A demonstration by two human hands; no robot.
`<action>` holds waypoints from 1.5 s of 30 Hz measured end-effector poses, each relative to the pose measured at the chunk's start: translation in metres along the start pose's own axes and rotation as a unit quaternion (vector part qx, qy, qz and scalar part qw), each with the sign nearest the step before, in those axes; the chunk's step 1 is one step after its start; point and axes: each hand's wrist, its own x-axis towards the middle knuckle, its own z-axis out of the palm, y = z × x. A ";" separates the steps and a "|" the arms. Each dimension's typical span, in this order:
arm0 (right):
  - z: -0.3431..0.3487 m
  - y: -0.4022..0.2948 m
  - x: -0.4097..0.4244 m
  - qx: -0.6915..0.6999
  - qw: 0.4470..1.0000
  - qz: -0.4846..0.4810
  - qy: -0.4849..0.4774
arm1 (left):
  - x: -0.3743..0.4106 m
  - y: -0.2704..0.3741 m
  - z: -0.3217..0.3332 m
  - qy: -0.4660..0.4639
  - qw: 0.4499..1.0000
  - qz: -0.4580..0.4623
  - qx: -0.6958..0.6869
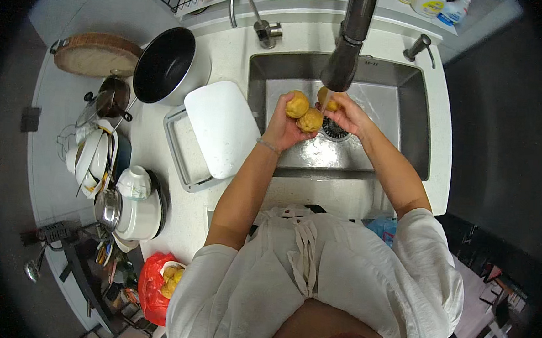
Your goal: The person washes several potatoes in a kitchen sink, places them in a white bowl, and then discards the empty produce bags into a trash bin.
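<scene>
Two round yellow fruits rest in my left hand [283,131] above the steel sink [371,152]: an upper fruit [297,104] and a lower fruit [310,120] touching it. A third yellow fruit [333,102] is held by my right hand [351,114], partly hidden by my fingers and the faucet. The dark pull-down faucet head [340,70] hangs right over that fruit. A thin stream of water runs down between my hands. Below them the drain strainer [335,129] shows in the basin floor.
Left of the sink, a white board [222,130] lies across a grey-rimmed tray [186,163]. Behind it stands a pot with a black inside [165,65]. Stacked bowls [95,156] fill the far left. A red plastic bag [153,288] with more yellow fruit sits near my left elbow.
</scene>
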 end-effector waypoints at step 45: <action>-0.023 -0.007 -0.017 -0.097 0.967 0.212 -0.106 | 0.027 -0.001 -0.006 0.021 0.994 0.071 -0.086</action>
